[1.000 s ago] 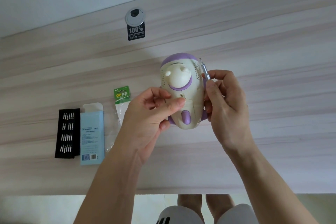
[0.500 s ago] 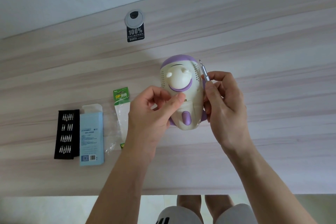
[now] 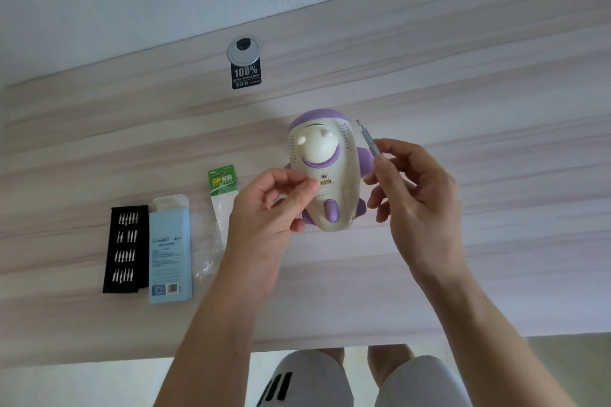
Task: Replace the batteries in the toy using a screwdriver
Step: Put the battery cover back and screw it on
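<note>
The toy (image 3: 334, 172) is a cream, egg-shaped figure with purple cap, limbs and smile, its underside facing me above the wooden table (image 3: 496, 208). A small brass fitting (image 3: 325, 179) shows at the top of its battery cover. My left hand (image 3: 267, 208) holds the toy's left side, with thumb and forefinger pinched together right beside that fitting. What lies between those fingertips is hidden. My right hand (image 3: 413, 188) grips a thin grey screwdriver (image 3: 368, 140), tip pointing up and away, just right of the toy and apart from it.
A green GP battery pack (image 3: 222, 180) with clear plastic lies left of the toy. Further left are a blue box (image 3: 170, 251) and a black bit holder (image 3: 125, 253). A cable grommet (image 3: 244, 49) and black sticker (image 3: 246, 76) sit at the back. My knees show below the table's front edge.
My right hand has come off the toy's right side and shifted right with the screwdriver. My left thumb has slid left off the toy's front, uncovering the brass fitting.
</note>
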